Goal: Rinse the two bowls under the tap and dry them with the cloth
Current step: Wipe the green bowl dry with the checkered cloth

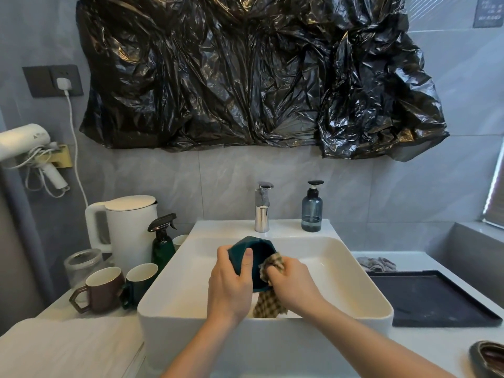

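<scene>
— Bowl (pixel 246 248) in focus: where is it?

— Dark green and faceted, it is held tilted above the white sink (pixel 174 271), in front of the chrome tap (pixel 262 207). No water shows at the spout.

— What are the hands doing?

— Left hand (pixel 230 286) grips the bowl's outer wall, thumb curled over the rim. Right hand (pixel 290 282) is bunched around a checked cloth (pixel 268 304), pressing it against the bowl's inside; the cloth's loose end hangs into the basin.

— And the second bowl?

— Only one bowl can be made out with certainty. A soap bottle (pixel 312 211) stands beside the tap; a brown mug (pixel 105 289) and a green mug (pixel 140 279) sit left of the sink, a black tray (pixel 428 298) right.
</scene>
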`<state>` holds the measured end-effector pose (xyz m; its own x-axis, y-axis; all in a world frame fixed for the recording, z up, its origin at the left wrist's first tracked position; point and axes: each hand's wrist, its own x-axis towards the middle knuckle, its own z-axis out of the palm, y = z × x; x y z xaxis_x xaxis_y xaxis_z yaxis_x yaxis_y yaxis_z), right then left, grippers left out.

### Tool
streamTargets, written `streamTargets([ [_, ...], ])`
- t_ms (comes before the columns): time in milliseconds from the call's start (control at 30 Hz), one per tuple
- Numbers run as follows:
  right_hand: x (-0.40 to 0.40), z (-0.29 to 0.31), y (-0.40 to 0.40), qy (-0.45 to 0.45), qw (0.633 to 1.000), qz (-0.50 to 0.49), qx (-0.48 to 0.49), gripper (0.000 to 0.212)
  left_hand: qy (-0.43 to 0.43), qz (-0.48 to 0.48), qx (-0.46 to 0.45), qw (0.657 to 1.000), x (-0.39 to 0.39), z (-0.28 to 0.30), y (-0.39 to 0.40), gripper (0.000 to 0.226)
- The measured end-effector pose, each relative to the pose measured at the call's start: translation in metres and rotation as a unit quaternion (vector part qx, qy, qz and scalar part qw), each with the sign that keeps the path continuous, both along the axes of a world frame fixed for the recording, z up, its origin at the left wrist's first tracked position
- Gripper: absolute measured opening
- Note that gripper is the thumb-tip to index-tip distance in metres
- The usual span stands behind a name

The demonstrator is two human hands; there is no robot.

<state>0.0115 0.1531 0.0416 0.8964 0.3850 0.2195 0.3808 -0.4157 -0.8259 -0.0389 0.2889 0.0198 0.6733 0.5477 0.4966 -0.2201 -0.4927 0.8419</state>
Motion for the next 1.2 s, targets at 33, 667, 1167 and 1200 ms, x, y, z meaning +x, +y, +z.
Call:
streamTargets([
  [33, 0.003, 0.002, -0.002, -0.014, 1.000, -0.012, 0.000, 0.028, 0.023, -0.013, 0.007, 1.000, 0.000, 0.000, 0.000, 0.033],
  [667, 0.011, 0.002, -0.010, -0.071, 0.995, 0.032, -0.057, 0.020, 0.059, -0.011, -0.060, 0.996, 0.004, 0.001, 0.005, 0.015],
  [1167, -0.005, 0.005, -0.009, -0.098, 0.994, 0.037, 0.013, 0.035, 0.037, 0.016, -0.095, 0.995, 0.001, 0.006, 0.003, 0.021],
  [1200, -0.008, 0.002, -0.014, -0.103, 0.994, 0.030, 0.021, 0.038, 0.045, 0.020, -0.104, 0.993, 0.002, 0.007, 0.004, 0.023],
])
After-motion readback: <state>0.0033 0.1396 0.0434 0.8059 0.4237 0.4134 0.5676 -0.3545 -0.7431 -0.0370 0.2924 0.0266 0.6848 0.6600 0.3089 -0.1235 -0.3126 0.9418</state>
